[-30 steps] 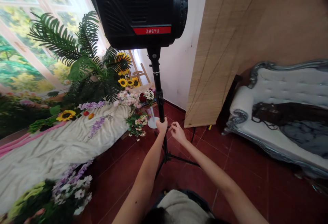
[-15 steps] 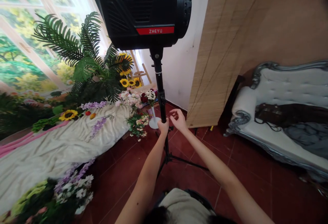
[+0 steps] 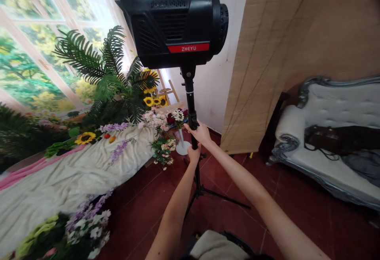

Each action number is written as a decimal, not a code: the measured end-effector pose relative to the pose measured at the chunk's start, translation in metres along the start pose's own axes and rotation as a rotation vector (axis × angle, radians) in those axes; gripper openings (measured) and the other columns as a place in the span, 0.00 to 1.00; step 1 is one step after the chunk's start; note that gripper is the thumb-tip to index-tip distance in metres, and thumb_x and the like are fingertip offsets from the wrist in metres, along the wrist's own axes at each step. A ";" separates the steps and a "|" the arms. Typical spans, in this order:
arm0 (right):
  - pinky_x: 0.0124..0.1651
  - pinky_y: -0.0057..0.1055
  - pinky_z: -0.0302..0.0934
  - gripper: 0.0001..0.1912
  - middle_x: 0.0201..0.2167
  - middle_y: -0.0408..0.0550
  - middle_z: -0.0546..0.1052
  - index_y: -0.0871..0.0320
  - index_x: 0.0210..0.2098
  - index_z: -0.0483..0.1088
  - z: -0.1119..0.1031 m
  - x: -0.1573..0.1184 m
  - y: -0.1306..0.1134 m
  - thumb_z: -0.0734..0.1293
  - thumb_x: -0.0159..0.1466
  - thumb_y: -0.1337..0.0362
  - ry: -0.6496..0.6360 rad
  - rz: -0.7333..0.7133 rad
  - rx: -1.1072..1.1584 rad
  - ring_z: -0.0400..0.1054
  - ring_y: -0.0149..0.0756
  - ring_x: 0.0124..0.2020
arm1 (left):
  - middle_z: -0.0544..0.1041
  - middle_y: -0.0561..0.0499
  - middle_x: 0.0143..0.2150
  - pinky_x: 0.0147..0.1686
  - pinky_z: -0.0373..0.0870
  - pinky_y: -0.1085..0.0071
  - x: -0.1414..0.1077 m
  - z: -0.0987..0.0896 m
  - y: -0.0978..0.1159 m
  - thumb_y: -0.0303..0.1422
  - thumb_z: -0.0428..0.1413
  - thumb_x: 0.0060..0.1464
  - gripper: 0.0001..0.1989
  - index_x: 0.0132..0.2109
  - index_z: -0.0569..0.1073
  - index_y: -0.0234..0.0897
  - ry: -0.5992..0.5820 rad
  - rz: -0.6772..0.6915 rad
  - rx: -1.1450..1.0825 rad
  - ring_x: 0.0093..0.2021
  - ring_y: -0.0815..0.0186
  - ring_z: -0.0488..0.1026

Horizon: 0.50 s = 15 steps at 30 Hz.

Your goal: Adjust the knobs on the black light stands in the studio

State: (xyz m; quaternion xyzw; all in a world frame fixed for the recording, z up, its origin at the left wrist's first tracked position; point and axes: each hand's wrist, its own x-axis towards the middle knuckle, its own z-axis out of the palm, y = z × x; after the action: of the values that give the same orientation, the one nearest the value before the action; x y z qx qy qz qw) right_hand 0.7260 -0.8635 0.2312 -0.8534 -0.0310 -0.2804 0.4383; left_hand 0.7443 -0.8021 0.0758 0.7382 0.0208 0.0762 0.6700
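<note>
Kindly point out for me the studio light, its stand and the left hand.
Studio light [image 3: 178, 28], head view: side of its housing.
Stand [image 3: 190, 102], head view: its upper pole.
Left hand [image 3: 194, 153], head view: middle of the hand.

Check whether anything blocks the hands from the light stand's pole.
Nothing visible does: the left hand is wrapped around the black pole, and the right hand is against it just above, at the collar.

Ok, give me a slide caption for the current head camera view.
Left hand and, above it, right hand on the stand of a black lamp; flowers at left, sofa at right.
</note>
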 end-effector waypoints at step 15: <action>0.32 0.29 0.59 0.21 0.26 0.47 0.73 0.56 0.35 0.66 -0.013 0.021 -0.022 0.61 0.58 0.43 0.077 -0.038 -0.103 0.71 0.44 0.34 | 0.71 0.54 0.23 0.25 0.69 0.72 -0.024 -0.018 -0.020 0.46 0.63 0.38 0.20 0.31 0.68 0.35 -0.253 0.040 -0.199 0.22 0.69 0.70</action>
State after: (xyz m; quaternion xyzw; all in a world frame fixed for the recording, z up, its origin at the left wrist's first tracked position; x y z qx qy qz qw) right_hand 0.7308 -0.8639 0.2637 -0.8627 -0.0158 -0.3226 0.3892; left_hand 0.7197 -0.7856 0.0559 0.6720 -0.0864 -0.0024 0.7355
